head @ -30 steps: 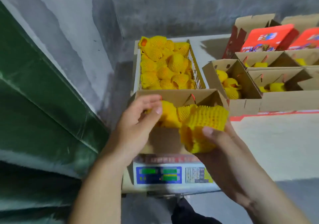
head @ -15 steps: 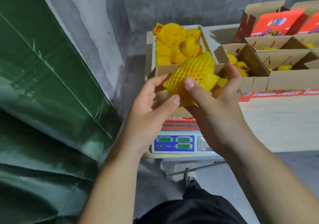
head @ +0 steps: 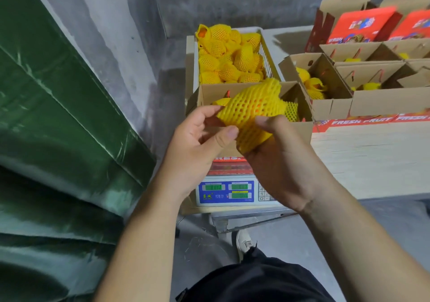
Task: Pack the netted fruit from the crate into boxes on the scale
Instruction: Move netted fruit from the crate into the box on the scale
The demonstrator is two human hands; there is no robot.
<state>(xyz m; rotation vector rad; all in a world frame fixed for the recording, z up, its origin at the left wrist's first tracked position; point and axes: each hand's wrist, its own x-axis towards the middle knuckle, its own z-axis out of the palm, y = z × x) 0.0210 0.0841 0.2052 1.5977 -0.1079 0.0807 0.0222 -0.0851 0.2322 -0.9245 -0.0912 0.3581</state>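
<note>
Netted fruit (head: 252, 113) held just above the near edge of the open box (head: 300, 97) on the scale (head: 226, 191), long axis tilted toward the crate (head: 267, 53); right hand (head: 279, 157) cups it, left hand (head: 200, 136) pinches its near-left netting, so the drop is forward and down

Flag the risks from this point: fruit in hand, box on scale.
1. The netted fruit is held above the open box on the scale; the right hand grips it, the left hand only pinches the net's edge. The foam net could slide off.
2. Dropping it from there could bruise fruit already in the box.
3. Hands blocking the scale's keypad side; resting on the box would likely skew the reading.
</note>
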